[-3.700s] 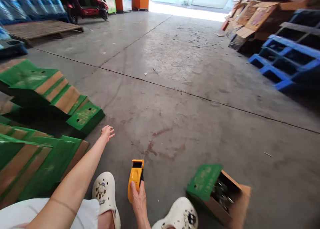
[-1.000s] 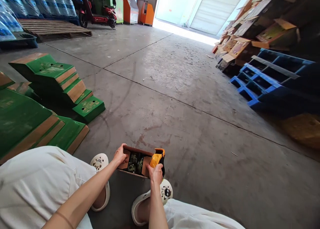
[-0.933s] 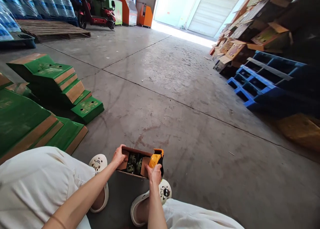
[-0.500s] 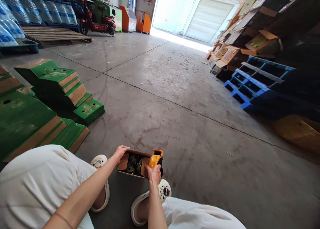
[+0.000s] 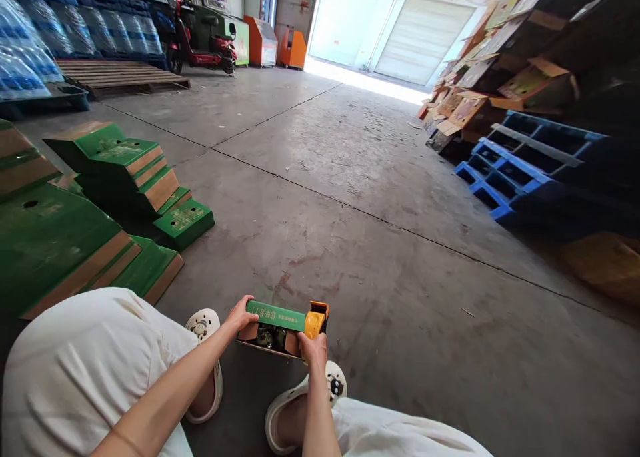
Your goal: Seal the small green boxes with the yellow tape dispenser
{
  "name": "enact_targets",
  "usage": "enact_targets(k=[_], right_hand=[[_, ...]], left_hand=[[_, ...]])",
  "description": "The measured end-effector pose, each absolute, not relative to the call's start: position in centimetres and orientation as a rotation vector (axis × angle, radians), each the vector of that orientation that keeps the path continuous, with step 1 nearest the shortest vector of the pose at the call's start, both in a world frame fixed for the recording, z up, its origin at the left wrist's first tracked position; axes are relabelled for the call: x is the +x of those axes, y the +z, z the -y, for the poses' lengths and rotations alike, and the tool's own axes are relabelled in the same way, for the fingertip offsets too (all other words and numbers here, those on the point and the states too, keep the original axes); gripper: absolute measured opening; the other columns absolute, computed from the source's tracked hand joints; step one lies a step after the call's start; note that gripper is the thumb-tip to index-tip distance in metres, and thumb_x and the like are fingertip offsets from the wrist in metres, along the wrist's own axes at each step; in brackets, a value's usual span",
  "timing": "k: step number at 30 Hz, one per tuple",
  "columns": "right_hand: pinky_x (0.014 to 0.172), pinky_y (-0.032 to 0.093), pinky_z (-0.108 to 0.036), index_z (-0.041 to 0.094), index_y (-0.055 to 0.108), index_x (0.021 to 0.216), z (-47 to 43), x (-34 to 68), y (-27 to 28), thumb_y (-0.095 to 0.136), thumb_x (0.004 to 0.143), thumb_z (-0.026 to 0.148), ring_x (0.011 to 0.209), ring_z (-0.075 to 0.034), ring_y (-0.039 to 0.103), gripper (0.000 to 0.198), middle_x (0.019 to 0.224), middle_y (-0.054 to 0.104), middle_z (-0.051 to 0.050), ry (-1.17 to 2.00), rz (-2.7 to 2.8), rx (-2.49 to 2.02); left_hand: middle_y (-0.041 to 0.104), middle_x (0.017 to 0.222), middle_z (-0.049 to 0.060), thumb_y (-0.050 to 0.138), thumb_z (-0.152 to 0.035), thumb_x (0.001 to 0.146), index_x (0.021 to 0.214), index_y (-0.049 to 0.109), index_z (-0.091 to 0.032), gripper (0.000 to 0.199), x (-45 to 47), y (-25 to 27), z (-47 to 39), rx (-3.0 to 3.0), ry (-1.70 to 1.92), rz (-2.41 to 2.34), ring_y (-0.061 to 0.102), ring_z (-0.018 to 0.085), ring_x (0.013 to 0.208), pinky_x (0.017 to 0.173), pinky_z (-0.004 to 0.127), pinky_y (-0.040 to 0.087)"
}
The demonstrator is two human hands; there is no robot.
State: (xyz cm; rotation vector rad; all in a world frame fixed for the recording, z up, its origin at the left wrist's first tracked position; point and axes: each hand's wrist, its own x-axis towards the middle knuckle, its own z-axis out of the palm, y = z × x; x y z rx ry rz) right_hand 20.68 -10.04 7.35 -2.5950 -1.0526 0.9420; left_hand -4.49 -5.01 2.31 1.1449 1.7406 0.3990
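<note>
Between my feet is a small cardboard box (image 5: 291, 342) with brown inner flaps and dark, shiny, rounded things (image 5: 269, 338) inside, too dim to name. Its long far flap (image 5: 277, 316), green with printed writing, is folded partly over the opening. My left hand (image 5: 241, 314) grips this flap at the box's left end, thumb on top. At the other end, my right hand (image 5: 314, 349) is closed around an orange-yellow tape dispenser (image 5: 315, 321), which rests against the box's right end. My right thumb lies by the inner flap.
Stacked green cartons (image 5: 65, 237) stand at my left. Blue pallets (image 5: 505, 170) and piled cardboard boxes (image 5: 465, 110) line the right. Further off are a wooden pallet (image 5: 123, 74), wrapped water bottles (image 5: 100, 30) and a red scooter (image 5: 207, 54). Concrete floor (image 5: 360, 244) stretches ahead.
The green far flap has come down over part of the opening, with my left hand on it. My right hand keeps the tape dispenser at the box's right end. The view has shifted slightly.
</note>
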Motion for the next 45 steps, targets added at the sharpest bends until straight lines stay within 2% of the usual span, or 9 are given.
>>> enact_targets(k=[2,5,9,13,15,18,21,32,45], right_hand=[[0.081,0.058,-0.033,0.016,0.064,0.111,10.1,21.1,7.4,0.06,0.098,0.037,0.106,-0.032,0.079,0.025,0.108,0.081,-0.018,0.962,0.999,-2.6],[0.087,0.057,-0.038,0.011,0.06,0.121,9.9,21.4,7.9,0.046,0.105,0.045,0.114,-0.036,0.076,0.04,0.117,0.078,-0.028,0.895,0.908,-2.66],[0.098,0.051,-0.04,0.008,0.047,0.135,8.8,20.9,8.6,0.06,0.1,0.054,0.122,-0.037,0.072,0.059,0.123,0.076,-0.029,0.789,1.069,-2.679],[0.099,0.049,-0.04,0.012,0.049,0.13,7.9,19.9,8.5,0.066,0.098,0.048,0.123,-0.036,0.072,0.05,0.125,0.076,-0.026,0.811,1.266,-2.656],[0.096,0.05,-0.04,0.015,0.051,0.126,7.9,19.7,8.3,0.064,0.099,0.049,0.123,-0.036,0.072,0.045,0.126,0.076,-0.026,0.84,1.244,-2.667],[0.092,0.051,-0.04,0.015,0.051,0.124,8.0,19.7,8.1,0.064,0.099,0.053,0.121,-0.036,0.074,0.047,0.124,0.076,-0.027,0.865,1.207,-2.692],[0.093,0.051,-0.04,0.016,0.051,0.125,8.1,19.8,8.1,0.064,0.1,0.052,0.121,-0.035,0.074,0.046,0.123,0.077,-0.026,0.866,1.197,-2.699],[0.097,0.049,-0.039,0.013,0.051,0.128,7.8,19.9,8.0,0.062,0.102,0.054,0.124,-0.034,0.072,0.049,0.13,0.074,-0.026,0.935,1.19,-2.69],[0.092,0.052,-0.038,0.015,0.056,0.125,7.0,21.0,7.2,0.069,0.096,0.053,0.123,-0.036,0.073,0.05,0.125,0.077,-0.023,1.006,1.111,-2.661]], left_hand=[[0.071,0.137,0.012,0.081,-0.016,0.075,0.14,0.059,-0.02,0.069,-4.5,2.2,4.9,1.165,0.397,-1.739,0.068,0.027,0.126,0.104,0.029,0.05],[0.073,0.132,0.01,0.078,-0.016,0.077,0.141,0.059,-0.021,0.067,-4.6,2.2,4.7,1.182,0.395,-1.739,0.069,0.026,0.123,0.101,0.028,0.052],[0.074,0.129,0.008,0.078,-0.018,0.078,0.14,0.06,-0.022,0.065,-4.6,2.3,4.9,1.203,0.384,-1.748,0.069,0.026,0.122,0.1,0.029,0.052],[0.071,0.138,0.011,0.075,-0.017,0.08,0.145,0.058,-0.022,0.067,-4.5,2.4,4.9,1.243,0.366,-1.754,0.068,0.026,0.127,0.107,0.031,0.051],[0.062,0.152,0.015,0.072,-0.015,0.082,0.149,0.057,-0.021,0.069,-4.0,2.7,5.0,1.258,0.354,-1.779,0.059,0.029,0.141,0.116,0.037,0.045],[0.039,0.173,0.016,0.062,-0.017,0.093,0.153,0.057,-0.022,0.061,-2.1,3.4,5.8,1.49,0.368,-1.889,0.031,0.033,0.162,0.131,0.052,0.027],[0.036,0.174,0.012,0.049,-0.025,0.104,0.158,0.055,-0.025,0.055,0.9,3.9,8.2,1.958,0.399,-1.817,0.025,0.031,0.165,0.135,0.058,0.015],[0.015,0.179,0.013,0.042,-0.033,0.107,0.175,0.012,-0.015,0.076,3.9,2.0,14.6,2.612,0.351,-1.394,0.015,0.028,0.167,0.136,0.051,0.015],[0.021,0.178,0.015,0.041,-0.044,0.11,0.172,0.026,-0.017,0.07,6.0,-1.9,8.9,2.365,0.278,-1.619,0.018,0.029,0.167,0.135,0.058,0.02]])
